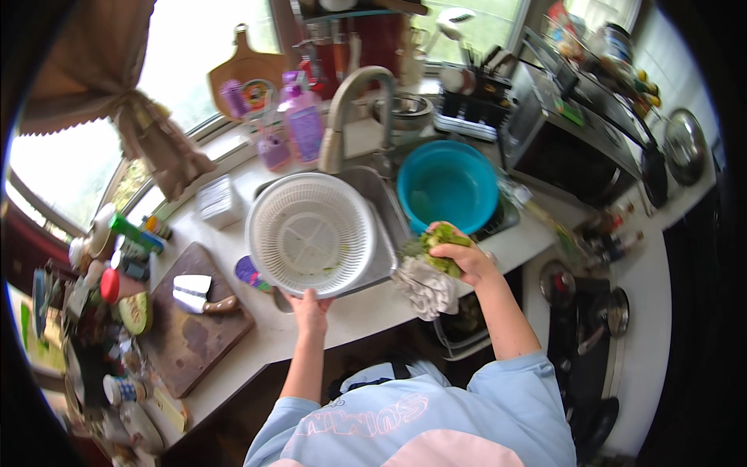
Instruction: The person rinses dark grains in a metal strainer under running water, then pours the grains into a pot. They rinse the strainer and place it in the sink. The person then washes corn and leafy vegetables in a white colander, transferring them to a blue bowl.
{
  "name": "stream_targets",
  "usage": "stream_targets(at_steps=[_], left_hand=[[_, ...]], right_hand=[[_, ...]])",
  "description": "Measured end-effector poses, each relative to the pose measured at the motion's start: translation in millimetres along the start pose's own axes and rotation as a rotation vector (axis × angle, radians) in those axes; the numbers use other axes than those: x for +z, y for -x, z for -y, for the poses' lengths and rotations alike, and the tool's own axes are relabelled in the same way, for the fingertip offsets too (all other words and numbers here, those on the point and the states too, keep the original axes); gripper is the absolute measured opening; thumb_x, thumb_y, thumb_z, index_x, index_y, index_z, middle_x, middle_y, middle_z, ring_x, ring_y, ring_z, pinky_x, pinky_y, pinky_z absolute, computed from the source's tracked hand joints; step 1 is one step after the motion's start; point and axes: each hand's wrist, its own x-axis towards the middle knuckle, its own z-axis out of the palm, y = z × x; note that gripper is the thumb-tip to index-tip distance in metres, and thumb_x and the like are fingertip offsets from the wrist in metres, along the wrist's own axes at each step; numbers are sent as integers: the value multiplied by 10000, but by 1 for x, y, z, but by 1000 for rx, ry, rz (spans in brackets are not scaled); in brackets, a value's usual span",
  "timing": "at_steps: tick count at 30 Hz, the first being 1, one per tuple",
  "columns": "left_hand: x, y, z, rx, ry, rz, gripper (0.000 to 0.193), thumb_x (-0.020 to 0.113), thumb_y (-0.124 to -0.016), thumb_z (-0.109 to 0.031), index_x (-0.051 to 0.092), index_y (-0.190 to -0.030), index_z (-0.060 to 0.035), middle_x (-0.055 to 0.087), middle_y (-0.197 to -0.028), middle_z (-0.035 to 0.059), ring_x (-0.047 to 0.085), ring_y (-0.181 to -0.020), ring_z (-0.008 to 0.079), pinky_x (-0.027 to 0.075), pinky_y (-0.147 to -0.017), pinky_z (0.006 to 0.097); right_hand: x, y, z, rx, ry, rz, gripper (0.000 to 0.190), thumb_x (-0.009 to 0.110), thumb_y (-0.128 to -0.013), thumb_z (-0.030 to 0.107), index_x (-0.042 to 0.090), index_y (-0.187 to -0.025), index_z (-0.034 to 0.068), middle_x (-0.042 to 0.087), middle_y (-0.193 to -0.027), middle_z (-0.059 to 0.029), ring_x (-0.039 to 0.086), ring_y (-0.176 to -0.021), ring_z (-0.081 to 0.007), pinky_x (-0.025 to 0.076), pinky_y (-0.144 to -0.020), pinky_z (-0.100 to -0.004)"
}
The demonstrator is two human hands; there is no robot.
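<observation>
My left hand point(310, 314) grips the near rim of a white plastic colander point(310, 233), which sits over the left part of the metal sink point(390, 201). A few green scraps cling inside the colander. In my right hand point(470, 261) is a clump of green leafy vegetable point(443, 242), held above the counter's front edge. Just below it, a crumpled pale cloth point(425, 289) drapes over that edge. Behind my right hand stands a teal plastic basin point(449, 187); what it holds, if anything, is hard to tell. The beige faucet point(332, 125) arches up behind the colander.
At left, a cleaver point(195, 293) lies on a dark wooden cutting board point(195, 344), beside a cut melon-like piece point(135, 313). A purple soap bottle point(303, 125) stands behind the sink. To the right are a microwave point(575, 140) and a stove point(589, 344). Below the counter is a bin point(464, 344).
</observation>
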Motion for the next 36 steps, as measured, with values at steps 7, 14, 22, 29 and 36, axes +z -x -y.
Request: stream_targets(at_steps=[7,14,22,29,36], left_hand=[[15,-13,3,19,-12,-58,704,397,-806,11,78,-1375,-253,392,-1241,132,606,-886,281,570,-620,386],[28,-11,-1,-4,-79,-104,725,404,-815,-6,56,-1387,-282,354,-1286,104,576,-957,280,548,-703,424],[20,-14,-9,4,-75,-83,844,415,-852,-12,-125,-1400,-359,284,-1363,97,546,-1000,267,518,-777,426],[7,-20,-15,4,-255,-48,841,450,-854,-49,-118,-1412,-321,262,-1378,105,494,-1052,251,495,-777,413],[-3,-19,-15,-14,-266,-23,838,472,-839,-50,-76,-1425,-293,334,-1325,100,524,-989,219,515,-680,330]], right_hand=[[-135,138,-58,-47,103,-598,377,646,-695,-49,529,-1030,80,585,-884,-54,602,-750,-163,521,-661,-306],[-207,104,-175,267,483,-898,766,744,-631,64,376,-1302,56,511,-1197,-117,537,-1047,-246,470,-830,-361],[-180,117,-136,201,1294,-818,255,612,-757,229,674,-928,49,656,-848,-165,632,-838,-300,500,-752,-364],[-118,85,-78,-223,857,-835,153,556,-865,117,590,-955,-2,660,-778,-87,645,-671,-150,494,-590,-267],[-157,-9,-17,-445,697,-800,265,466,-927,134,529,-1150,5,616,-1013,-115,633,-805,-164,513,-634,-260]])
